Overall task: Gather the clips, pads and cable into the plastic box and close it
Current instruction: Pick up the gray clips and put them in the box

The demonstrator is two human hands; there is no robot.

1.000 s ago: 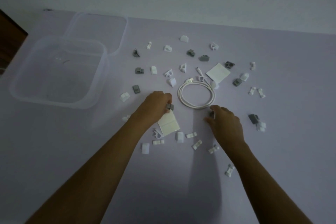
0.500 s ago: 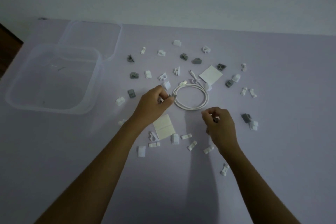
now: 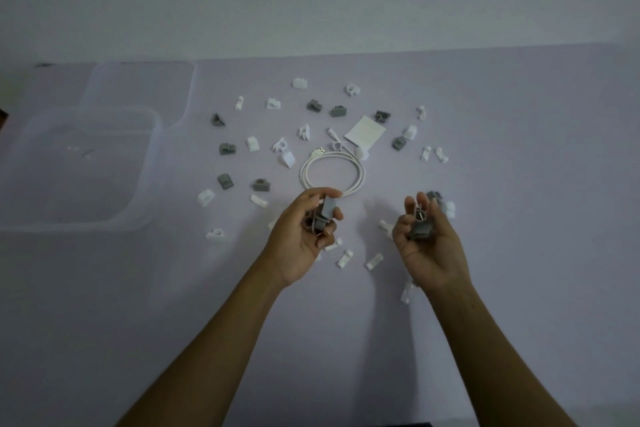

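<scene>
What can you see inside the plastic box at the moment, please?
The box is open and see-through. Only a few faint specks show on its floor; clips or glare, I cannot tell. Nothing covers its inside.

From where I stand, no lettering, label, brand or number reads on anything here; the light is too dim.

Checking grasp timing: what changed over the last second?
Both hands rose off the table and turned palm-up: the left hand now holds grey clips, the right hand grips more clips. The coiled cable, square pad, open box and lid stayed put.
</scene>
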